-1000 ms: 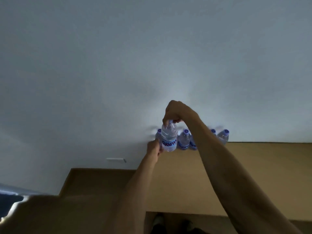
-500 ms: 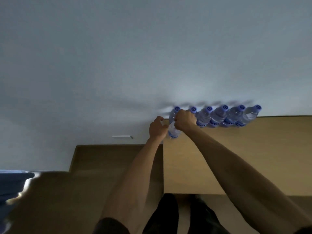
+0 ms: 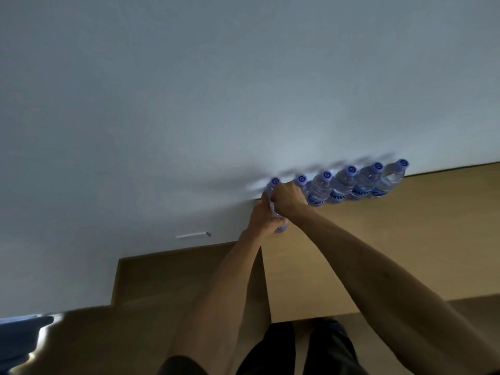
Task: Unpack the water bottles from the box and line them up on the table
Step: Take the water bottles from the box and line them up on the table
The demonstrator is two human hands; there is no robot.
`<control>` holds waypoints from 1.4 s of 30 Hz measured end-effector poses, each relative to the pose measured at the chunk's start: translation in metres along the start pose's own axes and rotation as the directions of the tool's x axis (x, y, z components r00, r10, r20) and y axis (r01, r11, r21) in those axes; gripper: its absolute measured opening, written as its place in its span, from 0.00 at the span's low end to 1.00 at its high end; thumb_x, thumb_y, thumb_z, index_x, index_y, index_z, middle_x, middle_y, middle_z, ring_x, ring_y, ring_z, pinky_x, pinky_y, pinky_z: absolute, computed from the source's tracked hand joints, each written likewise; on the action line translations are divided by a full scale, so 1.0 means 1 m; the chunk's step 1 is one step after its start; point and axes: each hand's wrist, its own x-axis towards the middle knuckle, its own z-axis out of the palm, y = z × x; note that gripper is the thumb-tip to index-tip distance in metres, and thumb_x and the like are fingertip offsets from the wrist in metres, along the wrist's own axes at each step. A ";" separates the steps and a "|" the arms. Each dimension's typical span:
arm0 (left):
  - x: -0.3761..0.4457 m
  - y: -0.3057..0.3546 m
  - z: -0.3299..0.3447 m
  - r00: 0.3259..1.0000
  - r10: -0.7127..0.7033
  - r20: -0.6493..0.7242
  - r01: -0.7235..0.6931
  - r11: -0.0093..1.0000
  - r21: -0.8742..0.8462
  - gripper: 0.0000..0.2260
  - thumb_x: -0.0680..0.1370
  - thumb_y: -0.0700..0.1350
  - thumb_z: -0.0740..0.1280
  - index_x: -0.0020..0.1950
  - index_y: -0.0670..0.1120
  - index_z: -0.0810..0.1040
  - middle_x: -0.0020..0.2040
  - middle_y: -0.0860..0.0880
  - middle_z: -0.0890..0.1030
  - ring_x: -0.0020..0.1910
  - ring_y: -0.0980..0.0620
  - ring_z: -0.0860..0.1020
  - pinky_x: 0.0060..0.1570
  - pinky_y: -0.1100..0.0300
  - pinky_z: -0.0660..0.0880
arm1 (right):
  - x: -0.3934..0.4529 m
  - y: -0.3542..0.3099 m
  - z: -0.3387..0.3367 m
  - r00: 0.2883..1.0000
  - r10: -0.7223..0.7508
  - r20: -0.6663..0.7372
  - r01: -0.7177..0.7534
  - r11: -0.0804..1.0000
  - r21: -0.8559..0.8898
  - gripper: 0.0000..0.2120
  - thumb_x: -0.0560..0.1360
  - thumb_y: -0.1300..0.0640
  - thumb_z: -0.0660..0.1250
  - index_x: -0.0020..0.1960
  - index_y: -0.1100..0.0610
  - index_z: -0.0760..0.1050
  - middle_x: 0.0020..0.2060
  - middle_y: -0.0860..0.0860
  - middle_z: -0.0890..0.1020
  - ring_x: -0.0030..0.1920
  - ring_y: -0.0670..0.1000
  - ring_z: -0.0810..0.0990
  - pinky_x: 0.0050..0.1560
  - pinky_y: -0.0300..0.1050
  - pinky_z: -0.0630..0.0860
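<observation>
At table's far left corner: clear water bottle, blue cap, blue label; left hand wrapped round its body, right hand clasping its top.

Seven water bottles, as far as I can count from the blue caps: six caps show along the wall, and a seventh bottle sits gripped between the hands (its cap is hidden under the fingers, so I count it by its body and label). Two hands are on it, the left hand and the right hand. One table carries the row. One small white bracket juts from the wall.
</observation>
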 end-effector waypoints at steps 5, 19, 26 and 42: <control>0.002 -0.008 0.011 0.998 0.008 -0.064 -0.014 0.996 -0.094 0.35 0.72 0.47 0.76 0.73 0.45 0.62 0.61 0.45 0.79 0.57 0.46 0.79 0.50 0.61 0.73 | 0.008 0.007 -0.020 0.989 0.100 -0.111 -0.070 0.966 0.248 0.09 0.68 0.50 0.68 0.41 0.57 0.75 0.39 0.55 0.78 0.42 0.58 0.80 0.35 0.44 0.71; 0.030 0.016 -0.009 0.947 0.303 -0.107 -0.236 0.882 0.409 0.45 0.70 0.65 0.71 0.79 0.51 0.52 0.75 0.42 0.61 0.71 0.41 0.67 0.60 0.45 0.73 | 0.019 0.070 -0.001 0.974 0.004 -0.226 0.017 0.996 0.090 0.18 0.74 0.63 0.63 0.64 0.60 0.73 0.59 0.61 0.75 0.60 0.63 0.74 0.55 0.53 0.74; 0.046 0.028 0.017 0.977 0.206 -0.054 -0.151 0.850 0.504 0.46 0.67 0.54 0.77 0.78 0.49 0.54 0.71 0.39 0.57 0.59 0.37 0.74 0.55 0.47 0.77 | 0.031 0.074 -0.002 0.987 -0.085 -0.137 0.089 0.996 0.025 0.11 0.75 0.64 0.64 0.57 0.63 0.74 0.56 0.61 0.78 0.56 0.63 0.79 0.50 0.51 0.73; 0.048 0.026 0.030 0.970 0.168 -0.177 -0.062 0.870 0.488 0.46 0.66 0.59 0.77 0.76 0.51 0.56 0.71 0.41 0.56 0.63 0.38 0.71 0.53 0.47 0.78 | 0.036 0.072 -0.008 0.993 -0.044 -0.107 0.038 0.998 -0.053 0.10 0.76 0.65 0.63 0.57 0.63 0.73 0.55 0.61 0.80 0.55 0.61 0.80 0.49 0.49 0.74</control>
